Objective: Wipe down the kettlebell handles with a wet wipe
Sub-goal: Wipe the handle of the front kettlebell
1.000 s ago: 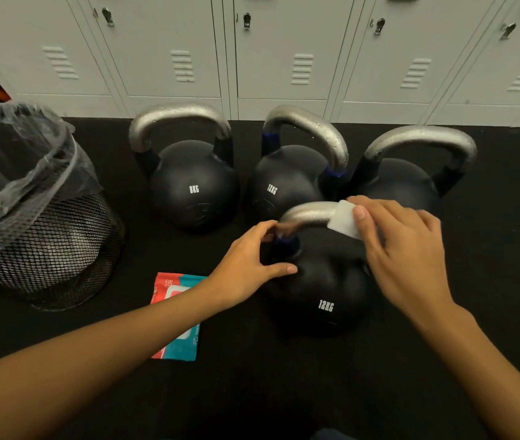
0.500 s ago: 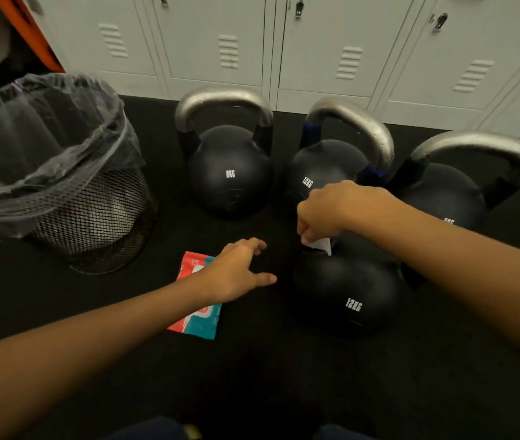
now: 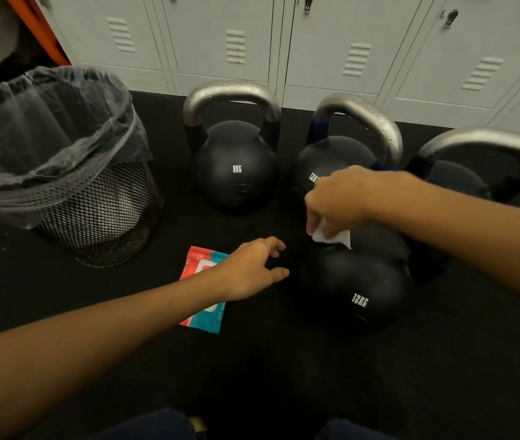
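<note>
Several black kettlebells with silver handles stand on the black floor. The nearest 12KG kettlebell (image 3: 355, 287) has its handle hidden under my right hand (image 3: 339, 200), which grips a white wet wipe (image 3: 331, 237) just above the bell's top. My left hand (image 3: 253, 269) hovers with relaxed, spread fingers just left of that bell, holding nothing. Behind stand an 8KG kettlebell (image 3: 236, 168), a second 12KG kettlebell (image 3: 334, 157) and a further kettlebell (image 3: 480, 147) at the right.
A red and teal wet wipe packet (image 3: 204, 312) lies on the floor under my left wrist. A black mesh bin (image 3: 93, 211) with a clear liner stands at the left. Grey lockers (image 3: 315, 42) line the back wall.
My left hand has let go of the near kettlebell and drawn back to the left. My right hand has closed round the wipe and lifted off the handle. The view turned left.
</note>
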Demonstrator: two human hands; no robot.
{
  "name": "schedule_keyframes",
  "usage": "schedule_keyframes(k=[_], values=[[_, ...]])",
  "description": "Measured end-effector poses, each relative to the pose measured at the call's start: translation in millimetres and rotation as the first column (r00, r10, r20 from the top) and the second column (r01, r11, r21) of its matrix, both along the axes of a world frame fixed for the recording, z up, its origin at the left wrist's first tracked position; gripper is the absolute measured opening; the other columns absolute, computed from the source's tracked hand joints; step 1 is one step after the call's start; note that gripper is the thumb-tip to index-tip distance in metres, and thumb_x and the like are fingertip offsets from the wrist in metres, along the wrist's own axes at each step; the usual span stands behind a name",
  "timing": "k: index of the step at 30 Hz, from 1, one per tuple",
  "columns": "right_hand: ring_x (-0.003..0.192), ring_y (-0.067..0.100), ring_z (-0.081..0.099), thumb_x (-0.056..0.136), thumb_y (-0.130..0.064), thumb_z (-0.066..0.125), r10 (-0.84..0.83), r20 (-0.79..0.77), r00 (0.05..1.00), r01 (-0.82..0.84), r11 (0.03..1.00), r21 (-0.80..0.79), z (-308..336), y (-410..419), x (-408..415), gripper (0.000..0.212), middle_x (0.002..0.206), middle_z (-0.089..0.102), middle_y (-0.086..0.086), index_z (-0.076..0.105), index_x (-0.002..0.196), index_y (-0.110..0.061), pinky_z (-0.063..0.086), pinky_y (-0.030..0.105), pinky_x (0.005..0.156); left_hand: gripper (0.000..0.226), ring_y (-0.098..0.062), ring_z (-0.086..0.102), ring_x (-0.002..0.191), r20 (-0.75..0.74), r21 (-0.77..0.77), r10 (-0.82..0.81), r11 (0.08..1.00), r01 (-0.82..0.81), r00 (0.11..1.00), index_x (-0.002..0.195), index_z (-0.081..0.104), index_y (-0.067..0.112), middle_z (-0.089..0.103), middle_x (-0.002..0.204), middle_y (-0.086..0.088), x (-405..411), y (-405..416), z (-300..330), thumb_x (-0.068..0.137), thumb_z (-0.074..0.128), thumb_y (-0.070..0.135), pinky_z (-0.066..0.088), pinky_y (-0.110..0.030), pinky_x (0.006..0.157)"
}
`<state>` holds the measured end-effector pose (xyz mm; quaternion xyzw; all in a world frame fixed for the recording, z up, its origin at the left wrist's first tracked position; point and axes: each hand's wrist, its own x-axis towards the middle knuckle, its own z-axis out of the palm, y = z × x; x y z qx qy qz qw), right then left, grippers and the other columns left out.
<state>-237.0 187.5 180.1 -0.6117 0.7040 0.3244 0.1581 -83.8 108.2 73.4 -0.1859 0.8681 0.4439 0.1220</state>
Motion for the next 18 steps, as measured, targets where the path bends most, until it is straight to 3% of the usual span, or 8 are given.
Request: schedule_keyframes(k=[2, 5, 9, 11, 13, 15, 16, 18], values=[[0.106, 0.019, 0.058, 0.092, -0.035, 0.063, -0.046, 0.108, 0.993, 0.053, 0.996, -0.067, 9.8, 12.2, -8.6, 0.037, 0.127, 0.058, -0.006, 0.059, 0.127, -0.048, 0.048, 0.032, 0.082, 0.052, -0.011, 0.047, 0.125, -0.029, 0.008, -0.002, 1.000, 0.002, 1.000, 0.142, 0.038, 0.020, 0.048, 0.138, 0.000, -2.8, 0.3, -0.8, 0.095, 0.058, 0.024, 0.043, -0.021, 0.097], [0.118, 0.019, 0.056, 0.091, -0.043, 0.062, -0.099, 0.216, 0.971, 0.151, 0.958, -0.243, 13.8, 35.7, -16.8, 0.033, 0.132, 0.057, -0.011, 0.060, 0.123, -0.051, 0.049, 0.042, 0.094, 0.047, -0.004, 0.048, 0.118, -0.101, 0.022, 0.029, 0.999, -0.027, 0.995, 0.139, 0.042, 0.022, 0.051, 0.134, 0.002, -9.3, -0.6, -0.1, 0.095, 0.058, 0.022, 0.043, -0.011, 0.082], [0.118, 0.017, 0.057, 0.083, -0.062, 0.047, -0.195, 0.264, 0.945, 0.294, 0.862, -0.414, 20.6, 69.5, -18.6, 0.042, 0.130, 0.060, -0.017, 0.058, 0.124, -0.055, 0.050, 0.044, 0.093, 0.045, -0.005, 0.050, 0.115, -0.167, 0.052, 0.085, 0.996, -0.078, 0.982, 0.137, 0.044, 0.022, 0.053, 0.128, 0.004, -23.6, 0.7, 5.2, 0.094, 0.059, 0.020, 0.042, -0.009, 0.077], [0.116, 0.015, 0.058, 0.080, -0.063, 0.046, -0.255, 0.340, 0.905, 0.399, 0.786, -0.472, 23.7, 84.2, -20.2, 0.046, 0.128, 0.063, -0.018, 0.059, 0.123, -0.054, 0.048, 0.042, 0.095, 0.048, -0.007, 0.051, 0.116, -0.195, 0.045, 0.091, 0.995, -0.084, 0.977, 0.139, 0.044, 0.022, 0.054, 0.129, 0.003, -31.0, 2.9, 8.9, 0.094, 0.060, 0.019, 0.040, -0.007, 0.076], [0.095, 0.006, 0.059, 0.081, -0.060, 0.051, -0.281, 0.420, 0.863, 0.479, 0.719, -0.503, 24.4, 97.0, -22.3, 0.046, 0.124, 0.066, -0.012, 0.059, 0.126, -0.051, 0.043, 0.033, 0.087, 0.051, -0.008, 0.050, 0.118, -0.212, 0.039, 0.082, 0.996, -0.075, 0.974, 0.141, 0.042, 0.022, 0.052, 0.132, 0.003, -36.5, 5.5, 12.4, 0.094, 0.060, 0.018, 0.038, -0.003, 0.075], [0.069, -0.002, 0.048, 0.085, -0.056, 0.055, -0.291, 0.441, 0.849, 0.504, 0.695, -0.512, 22.5, 102.0, -22.4, 0.045, 0.117, 0.070, -0.004, 0.058, 0.129, -0.048, 0.035, 0.027, 0.078, 0.054, -0.009, 0.050, 0.120, -0.221, 0.039, 0.063, 0.998, -0.056, 0.973, 0.144, 0.040, 0.024, 0.050, 0.137, 0.004, -39.7, 7.9, 15.0, 0.094, 0.060, 0.018, 0.036, -0.001, 0.075], [0.066, -0.004, 0.047, 0.087, -0.055, 0.055, -0.298, 0.431, 0.852, 0.504, 0.694, -0.514, 20.5, 100.5, -22.5, 0.045, 0.116, 0.070, -0.002, 0.057, 0.130, -0.046, 0.035, 0.028, 0.078, 0.054, -0.009, 0.049, 0.121, -0.224, 0.037, 0.053, 0.998, -0.046, 0.973, 0.144, 0.040, 0.025, 0.049, 0.138, 0.004, -40.7, 8.9, 15.8, 0.094, 0.060, 0.018, 0.035, -0.001, 0.075], [0.087, 0.005, 0.060, 0.087, -0.060, 0.052, -0.302, 0.375, 0.876, 0.468, 0.719, -0.514, 15.1, 92.3, -22.8, 0.047, 0.123, 0.068, 0.000, 0.056, 0.132, -0.046, 0.044, 0.035, 0.086, 0.056, -0.009, 0.049, 0.122, -0.221, 0.039, 0.035, 0.999, -0.027, 0.975, 0.145, 0.038, 0.027, 0.048, 0.139, 0.005, -41.0, 10.4, 16.7, 0.094, 0.059, 0.018, 0.036, -0.003, 0.075]])
